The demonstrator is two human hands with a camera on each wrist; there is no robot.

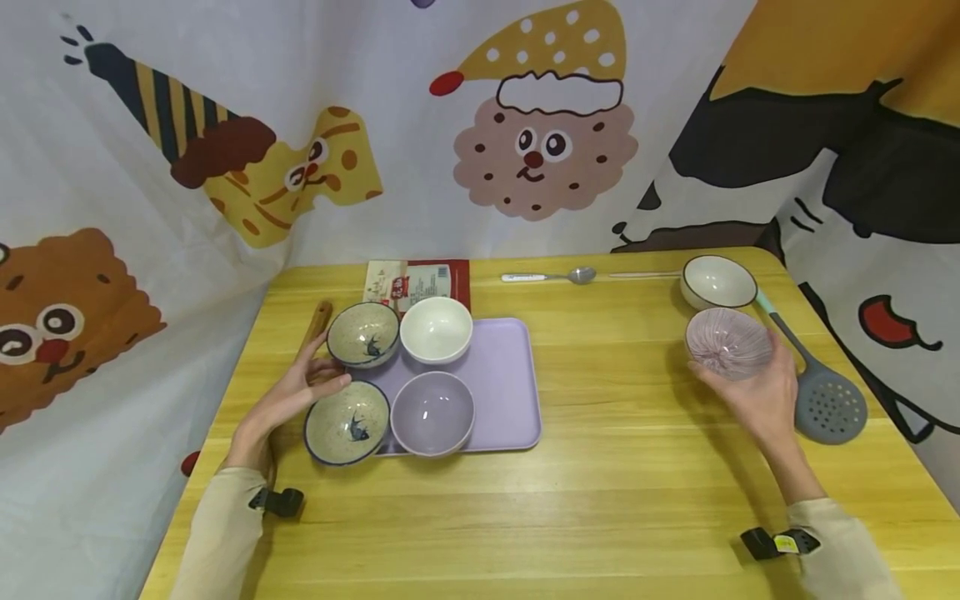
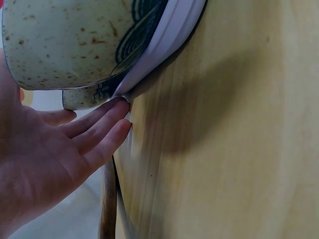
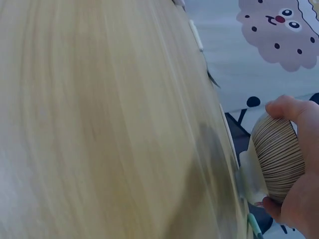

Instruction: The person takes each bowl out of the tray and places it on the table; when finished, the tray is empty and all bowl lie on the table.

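My right hand (image 1: pixel 761 396) grips a pinkish bowl with fine stripes (image 1: pixel 726 340), its thumb and fingers spread around the sides. In the right wrist view the striped outside of this bowl (image 3: pixel 279 159) shows between thumb and fingers. On the left, my left hand (image 1: pixel 288 396) is beside two speckled bowls with blue rims, the back one (image 1: pixel 363 329) and the front one (image 1: pixel 337 421). The left wrist view shows its fingers (image 2: pixel 97 132) extended by the tray's edge, not curled round a bowl. A white bowl (image 1: pixel 437 329) and a lilac bowl (image 1: pixel 433 412) stand beside the speckled ones.
The bowls on the left stand on a lilac tray (image 1: pixel 510 383). Behind it lies a red and cream packet (image 1: pixel 453 283). A spoon (image 1: pixel 577 276) lies near the back edge. At right are a dark-rimmed white bowl (image 1: pixel 718 281) and a grey slotted turner (image 1: pixel 828 404). A wooden handle (image 1: pixel 318 321) is at left.
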